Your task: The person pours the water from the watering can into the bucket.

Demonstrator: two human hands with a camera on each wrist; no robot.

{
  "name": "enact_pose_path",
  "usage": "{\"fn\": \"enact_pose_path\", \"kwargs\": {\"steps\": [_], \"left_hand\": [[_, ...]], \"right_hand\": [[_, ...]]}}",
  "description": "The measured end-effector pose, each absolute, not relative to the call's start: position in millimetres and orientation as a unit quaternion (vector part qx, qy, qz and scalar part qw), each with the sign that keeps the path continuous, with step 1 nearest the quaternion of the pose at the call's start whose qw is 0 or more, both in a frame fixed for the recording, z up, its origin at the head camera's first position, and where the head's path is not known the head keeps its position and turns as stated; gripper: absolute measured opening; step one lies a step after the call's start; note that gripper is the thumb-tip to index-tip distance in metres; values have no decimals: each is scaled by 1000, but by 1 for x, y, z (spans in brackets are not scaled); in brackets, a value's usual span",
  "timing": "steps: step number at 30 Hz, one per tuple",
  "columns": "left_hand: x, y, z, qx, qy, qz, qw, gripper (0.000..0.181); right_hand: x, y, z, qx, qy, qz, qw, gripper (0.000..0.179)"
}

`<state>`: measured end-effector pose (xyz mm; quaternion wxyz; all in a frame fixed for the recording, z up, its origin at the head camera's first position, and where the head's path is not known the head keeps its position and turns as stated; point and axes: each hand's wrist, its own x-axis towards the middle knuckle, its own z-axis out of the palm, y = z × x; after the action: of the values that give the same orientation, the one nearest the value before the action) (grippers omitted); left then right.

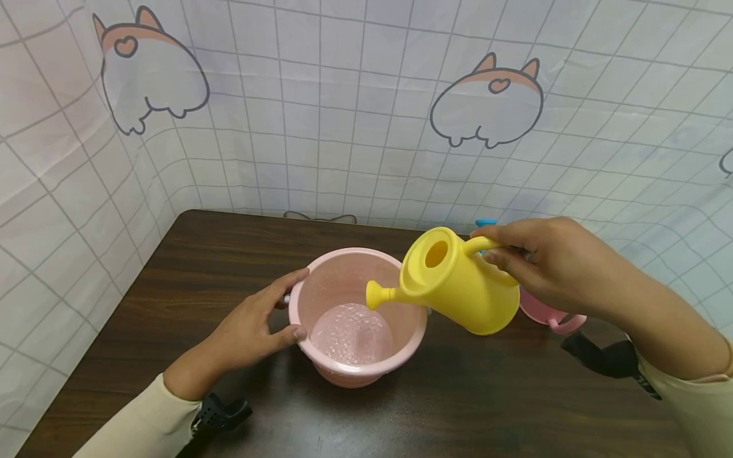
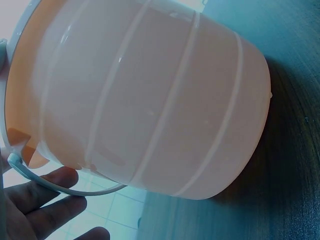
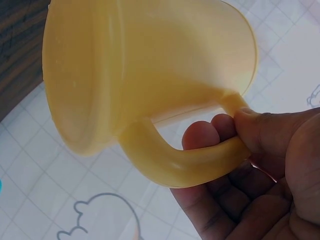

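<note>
On the dark wooden table stands a pink bucket with rippled, shiny water inside. My left hand holds the bucket's left side, thumb and index finger at the rim. In the left wrist view, other fingers lie by the thin bail handle. Pinched by its handle, a yellow watering can is in my right hand. The can tilts left, its spout head over the bucket's opening. No clear stream shows from the spout.
Behind the watering can and right hand, a pink item with a loop handle is partly hidden. A blue piece shows near the table's back edge. A white grid-patterned curtain with cartoon drawings hangs behind and on the left.
</note>
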<state>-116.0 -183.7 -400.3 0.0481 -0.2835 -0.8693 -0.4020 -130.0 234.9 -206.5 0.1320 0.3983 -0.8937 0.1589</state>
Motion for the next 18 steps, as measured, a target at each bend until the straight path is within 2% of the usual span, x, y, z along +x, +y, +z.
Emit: {"fn": "enact_pose_path", "kwargs": {"steps": [18], "left_hand": [[-115,-183,-400,-280,-872,-400,46,82]], "right_hand": [[-130,229,-201,406,-895,141,122,32]]}}
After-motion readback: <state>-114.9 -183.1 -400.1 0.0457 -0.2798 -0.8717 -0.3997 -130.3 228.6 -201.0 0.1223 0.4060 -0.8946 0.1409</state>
